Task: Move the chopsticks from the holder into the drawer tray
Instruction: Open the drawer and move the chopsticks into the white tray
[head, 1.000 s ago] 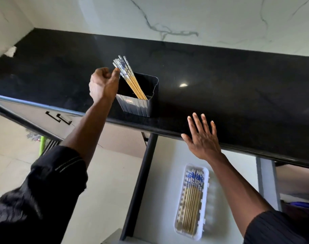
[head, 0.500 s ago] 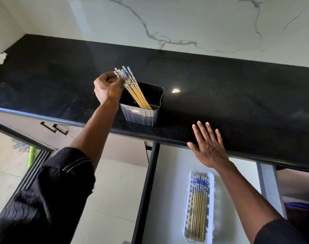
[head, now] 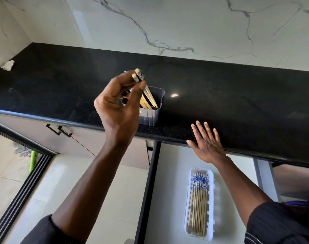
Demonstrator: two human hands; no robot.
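Pinching chopsticks [head: 151,98], left hand [head: 119,106] hovers over black counter [head: 238,95]; right hand [head: 207,143] lies spread.

I count two hands in view: the left hand [head: 118,110] and the right hand [head: 207,143]. One grey holder [head: 151,113] stands near the front edge of the countertop [head: 238,95]. One white drawer tray [head: 200,203] lies in the open drawer [head: 169,191]. Two chopsticks [head: 138,75] show their ends above the left hand's fingers; the rest in the holder cannot be counted. The chopsticks in the tray [head: 199,199] number roughly eight; exact count unclear. One crumpled white scrap [head: 8,65] lies at the countertop's far left corner. Two cabinet handles [head: 59,131].
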